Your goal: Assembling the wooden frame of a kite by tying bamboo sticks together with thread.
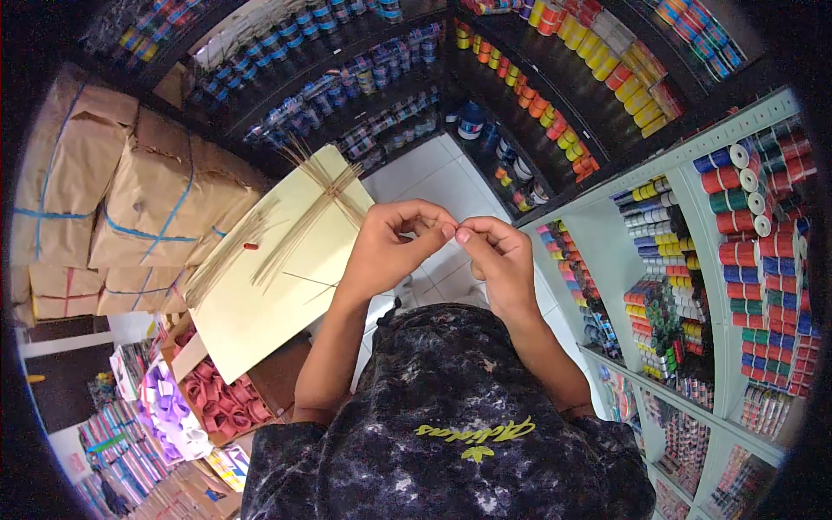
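My left hand and my right hand meet in front of my chest, fingertips touching. Each is closed in a pinch of thumb and forefinger. Whatever sits between the fingertips is too small to make out. Left of my hands lies a cream-coloured board, close to my left forearm. Thin brown sticks are spread over it in loose bundles, some crossing near its far end. A small red piece rests among the sticks on the left side.
Paper-wrapped bundles tied with blue cord are stacked at the left. Below the board, a cardboard box holds red pieces. Dark shelves with spools stand ahead. Pale green shelves full of coloured spools line the right. Tiled floor shows between.
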`<state>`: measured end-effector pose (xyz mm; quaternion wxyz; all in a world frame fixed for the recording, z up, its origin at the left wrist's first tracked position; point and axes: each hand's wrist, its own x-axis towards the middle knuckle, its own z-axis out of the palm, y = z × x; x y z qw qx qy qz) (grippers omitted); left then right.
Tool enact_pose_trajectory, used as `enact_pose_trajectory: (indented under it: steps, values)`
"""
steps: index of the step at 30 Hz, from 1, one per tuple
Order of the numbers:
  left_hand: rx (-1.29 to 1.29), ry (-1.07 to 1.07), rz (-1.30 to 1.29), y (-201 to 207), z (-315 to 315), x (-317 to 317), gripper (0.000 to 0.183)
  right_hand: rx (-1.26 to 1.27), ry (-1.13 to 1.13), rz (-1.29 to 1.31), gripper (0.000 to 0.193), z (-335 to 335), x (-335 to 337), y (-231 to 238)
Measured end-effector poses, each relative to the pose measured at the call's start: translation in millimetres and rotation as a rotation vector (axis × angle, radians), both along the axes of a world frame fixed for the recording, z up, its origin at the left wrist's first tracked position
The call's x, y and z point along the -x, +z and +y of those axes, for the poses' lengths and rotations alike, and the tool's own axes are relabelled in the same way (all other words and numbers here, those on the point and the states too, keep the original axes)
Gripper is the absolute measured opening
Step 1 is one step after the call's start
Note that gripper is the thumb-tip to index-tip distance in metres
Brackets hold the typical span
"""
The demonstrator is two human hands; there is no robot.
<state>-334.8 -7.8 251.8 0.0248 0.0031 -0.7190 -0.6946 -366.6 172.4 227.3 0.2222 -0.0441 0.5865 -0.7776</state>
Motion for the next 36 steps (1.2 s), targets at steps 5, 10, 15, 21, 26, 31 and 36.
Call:
enact_pose_trajectory:
  steps: [5, 10, 15, 21, 26, 31, 36]
  values:
    - [0.031, 0.017, 0.014, -2, 1, 0, 0.009, 0.061, 0.008, -0.083, 0.014, 0, 0, -2]
    - [0.017, -0.003, -0.035, -1, 3, -1, 0.009, 0.19, -0.037, -0.188, 0.009, 0, 0, -6]
    - [-0.045, -0.006, -0.052, 0, 4, -2, 0.013, 0.269, -0.004, -0.152, 0.007, 0, 0, -8]
    - [-0.097, -0.06, -0.032, 3, 3, 0, 0.017, 0.3, 0.061, -0.15, 0.009, 1, 1, -13]
    - [-0.037, -0.1, -0.027, 5, 0, -1, 0.017, 0.289, 0.077, -0.188, 0.01, 2, 2, -8]
    - [0.032, -0.089, -0.035, 4, -1, -2, 0.012, 0.281, 0.104, -0.224, 0.01, 2, 2, -7]
    - [0.049, -0.077, -0.058, 4, 0, -2, 0.011, 0.28, 0.108, -0.208, 0.01, 4, 2, -9]
